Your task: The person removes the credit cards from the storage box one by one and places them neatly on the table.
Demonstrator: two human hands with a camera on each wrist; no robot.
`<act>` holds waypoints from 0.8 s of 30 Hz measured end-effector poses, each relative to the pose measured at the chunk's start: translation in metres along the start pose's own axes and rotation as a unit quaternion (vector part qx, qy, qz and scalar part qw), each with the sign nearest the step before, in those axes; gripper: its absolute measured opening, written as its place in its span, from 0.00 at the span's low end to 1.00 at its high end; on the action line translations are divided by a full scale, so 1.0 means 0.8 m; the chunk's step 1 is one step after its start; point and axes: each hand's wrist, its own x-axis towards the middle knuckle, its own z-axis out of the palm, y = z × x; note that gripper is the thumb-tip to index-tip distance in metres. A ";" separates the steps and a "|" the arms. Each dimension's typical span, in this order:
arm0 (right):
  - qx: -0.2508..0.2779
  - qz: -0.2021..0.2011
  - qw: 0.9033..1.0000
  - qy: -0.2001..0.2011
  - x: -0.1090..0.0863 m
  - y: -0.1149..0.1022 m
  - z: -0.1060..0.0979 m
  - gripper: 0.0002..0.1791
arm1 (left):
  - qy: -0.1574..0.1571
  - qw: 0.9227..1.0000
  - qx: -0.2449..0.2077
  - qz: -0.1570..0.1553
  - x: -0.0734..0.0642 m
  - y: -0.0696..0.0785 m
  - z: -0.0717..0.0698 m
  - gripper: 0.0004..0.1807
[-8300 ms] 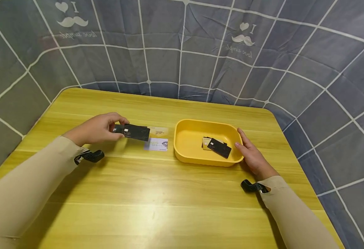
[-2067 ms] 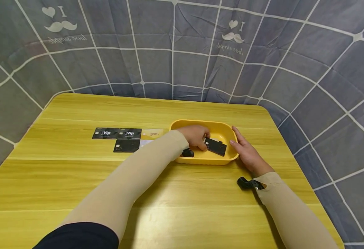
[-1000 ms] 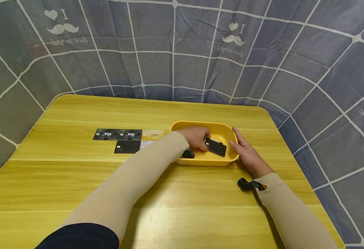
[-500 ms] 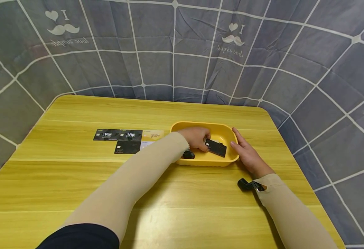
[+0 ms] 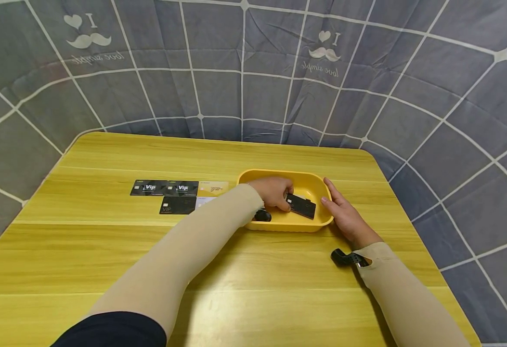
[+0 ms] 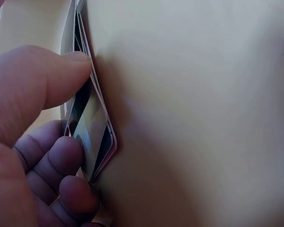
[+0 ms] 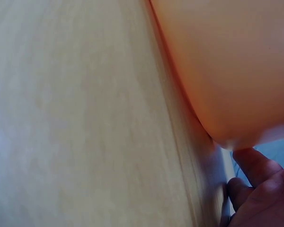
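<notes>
My left hand (image 5: 272, 193) reaches into the yellow plastic bin (image 5: 292, 226). Between its thumb and fingers it pinches a small stack of cards (image 6: 97, 127), seen edge-on in the left wrist view. A black card (image 5: 302, 206) shows on top in the head view. My right hand (image 5: 350, 217) holds the bin's right end, thumb at the rim and fingers along the outside. In the right wrist view its fingertips touch the bin wall (image 7: 227, 71).
Left of the bin, two black Vip cards (image 5: 149, 187) and a gold card (image 5: 213, 187) lie in a row. Below them are a black VIP card (image 5: 177, 205) and a white card (image 5: 202, 201), partly hidden by the left sleeve. A grey checked curtain (image 5: 218, 94) surrounds the wooden table (image 5: 253, 274).
Over eight seconds ago my left hand held black cards above the table's left side. Since then it has moved right into the bin; three black cards lie on the table. Lately, hardly any motion.
</notes>
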 end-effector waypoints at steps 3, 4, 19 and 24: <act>0.001 -0.002 1.000 0.000 0.000 0.001 0.000 0.38 | -0.002 1.000 -0.005 0.000 0.001 -0.001 0.001 0.26; 0.001 -0.003 1.000 0.000 0.000 0.002 0.000 0.38 | -0.001 1.000 -0.006 0.000 0.001 -0.001 0.001 0.26; -0.006 -0.003 1.000 0.001 0.000 0.000 -0.001 0.38 | 0.019 1.000 -0.004 0.015 -0.003 0.004 -0.002 0.28; -0.003 -0.004 1.000 0.002 0.001 0.001 -0.001 0.38 | 0.022 0.999 -0.010 0.023 -0.005 0.005 -0.004 0.28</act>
